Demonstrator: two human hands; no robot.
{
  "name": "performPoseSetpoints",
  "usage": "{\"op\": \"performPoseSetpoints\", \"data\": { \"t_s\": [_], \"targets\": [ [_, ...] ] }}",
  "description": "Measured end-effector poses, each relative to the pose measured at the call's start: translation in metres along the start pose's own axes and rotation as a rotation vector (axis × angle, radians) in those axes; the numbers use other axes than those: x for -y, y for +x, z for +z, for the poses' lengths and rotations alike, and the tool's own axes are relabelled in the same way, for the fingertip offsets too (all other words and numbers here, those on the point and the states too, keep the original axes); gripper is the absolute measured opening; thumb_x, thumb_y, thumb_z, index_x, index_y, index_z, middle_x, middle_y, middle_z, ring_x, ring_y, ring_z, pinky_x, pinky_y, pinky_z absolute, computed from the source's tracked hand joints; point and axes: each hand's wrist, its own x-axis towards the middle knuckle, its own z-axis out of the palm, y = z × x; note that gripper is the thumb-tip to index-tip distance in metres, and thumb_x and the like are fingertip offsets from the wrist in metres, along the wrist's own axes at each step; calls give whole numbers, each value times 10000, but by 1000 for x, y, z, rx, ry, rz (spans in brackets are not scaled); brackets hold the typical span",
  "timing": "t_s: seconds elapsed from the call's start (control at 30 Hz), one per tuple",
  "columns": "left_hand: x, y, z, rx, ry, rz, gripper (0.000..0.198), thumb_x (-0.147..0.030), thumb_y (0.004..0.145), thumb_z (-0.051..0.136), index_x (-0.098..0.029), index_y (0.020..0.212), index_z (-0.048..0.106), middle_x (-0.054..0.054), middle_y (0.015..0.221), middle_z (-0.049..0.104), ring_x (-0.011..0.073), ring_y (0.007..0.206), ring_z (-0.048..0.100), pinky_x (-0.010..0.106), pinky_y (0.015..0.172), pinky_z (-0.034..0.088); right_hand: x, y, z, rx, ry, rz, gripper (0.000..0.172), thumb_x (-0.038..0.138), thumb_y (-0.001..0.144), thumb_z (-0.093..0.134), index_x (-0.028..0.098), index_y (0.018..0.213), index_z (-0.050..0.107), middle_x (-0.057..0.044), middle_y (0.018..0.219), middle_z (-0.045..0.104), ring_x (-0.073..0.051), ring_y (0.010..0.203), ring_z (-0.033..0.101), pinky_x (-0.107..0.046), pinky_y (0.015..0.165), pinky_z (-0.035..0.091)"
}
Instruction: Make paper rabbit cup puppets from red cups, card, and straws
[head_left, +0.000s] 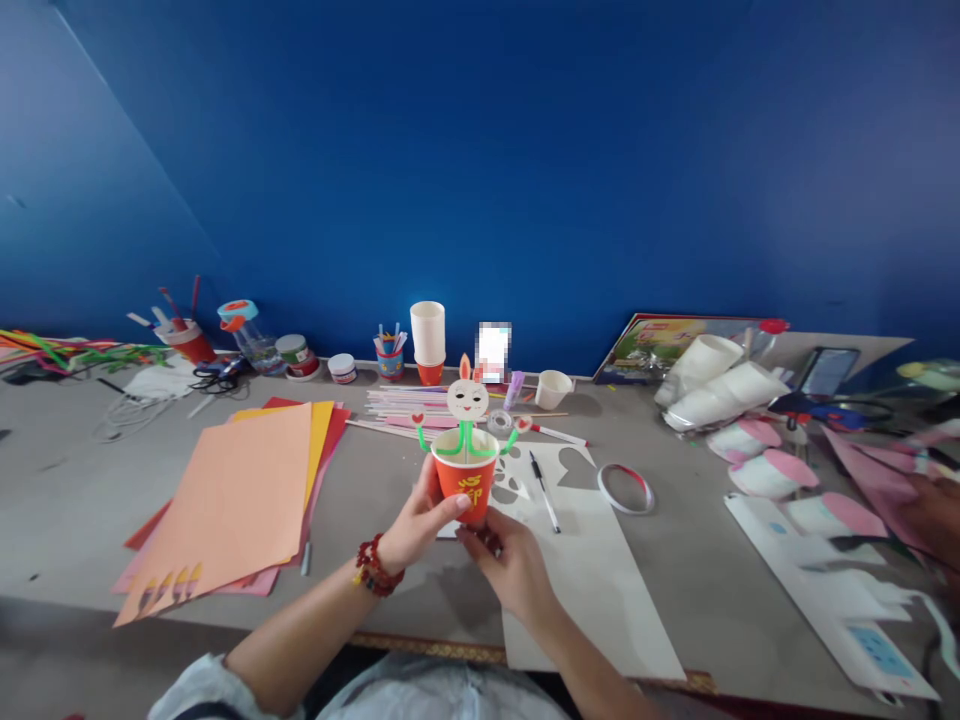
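Note:
A red paper cup [452,472] with yellow characters is upright in my left hand [415,525], whose fingers and thumb wrap its left side. Out of the cup's mouth rises a white paper rabbit face [468,403] with pink-orange ears. Green pipe-cleaner arms [513,440] bend outward over the rim and end in small paper paws with red hearts. Below the cup's base my right hand [517,565] is closed, thumb and fingers together against the bottom. What those fingers pinch is hidden. A red bead bracelet [379,567] circles my left wrist.
Coloured paper sheets [232,490] lie left. White cut paper [592,580] with a pen [545,492] lies right, beside a tape ring [625,489]. Behind are straws [412,402], stacked cups [428,335] and a phone [493,352]. A power strip [825,590] and another person's hand [934,520] are far right.

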Motion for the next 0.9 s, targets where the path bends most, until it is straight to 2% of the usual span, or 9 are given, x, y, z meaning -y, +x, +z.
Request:
{"op": "performPoseSetpoints", "data": {
  "t_s": [0.13, 0.3, 0.43, 0.6, 0.8, 0.9],
  "targets": [
    [0, 0, -1, -30, -2, 16, 710, -360, 832, 729, -296, 1443, 372, 97, 1255, 635, 273, 1112, 630, 452, 993, 483, -1, -1, 2, 25, 19, 40, 213, 358, 890, 568, 205, 747, 603, 4, 632, 642, -130, 535, 547, -227, 537, 403],
    [4, 1, -2, -12, 3, -11, 642, -361, 848, 713, -278, 1410, 413, 98, 1239, 637, 267, 1094, 631, 437, 963, 496, 2, 3, -1, -30, 7, 24, 173, 353, 885, 568, 206, 828, 638, -1, 663, 663, -132, 527, 539, -230, 522, 402],
    [1, 3, -3, -52, 8, 25, 702, -357, 842, 719, -296, 1443, 362, 91, 1276, 616, 263, 1130, 615, 427, 974, 489, -2, 0, 3, 13, 38, 43, 215, 354, 886, 581, 203, 734, 604, 7, 614, 642, -126, 519, 545, -221, 517, 411],
    [5, 2, -3, -1, 7, 0, 608, -368, 846, 711, -262, 1382, 443, 99, 1224, 644, 266, 1089, 633, 423, 949, 505, -4, 1, 2, -55, 81, 59, 246, 422, 896, 568, 202, 799, 625, 2, 651, 650, -124, 515, 527, -225, 514, 415],
    [0, 4, -4, -66, -1, 20, 711, -372, 836, 722, -300, 1447, 363, 94, 1276, 615, 267, 1116, 616, 441, 977, 484, -5, -1, 9, 18, 65, 78, 241, 386, 893, 577, 205, 734, 589, 12, 603, 623, -116, 494, 525, -218, 496, 393],
    [1, 4, -7, -59, -2, 19, 728, -368, 838, 722, -305, 1461, 351, 93, 1273, 615, 260, 1116, 611, 429, 978, 481, -3, 2, 7, 19, 97, 86, 205, 406, 867, 623, 209, 814, 614, 8, 672, 659, -115, 517, 549, -214, 501, 410]
  ]
}}
